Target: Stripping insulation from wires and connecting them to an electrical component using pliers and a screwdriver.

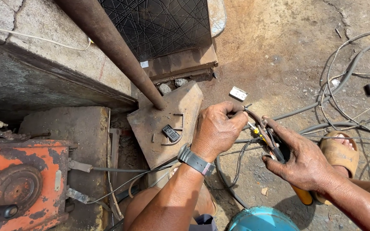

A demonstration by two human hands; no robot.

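A single head-worn view is given, aimed steeply down and close over the hands [219, 128], with dirt ground [279, 47] toward one o'clock.

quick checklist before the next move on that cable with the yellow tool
1. Left hand grips the dark cable: ok.
2. Right hand holds the yellow-handled tool: ok.
3. Tool tip seated on the cable end: cannot tell, fingers hide it.
4. Ground underfoot free of tangles: not ok, loose grey cables run beside the sandalled foot.
5. Small black part lies within reach on the rusty plate: ok.
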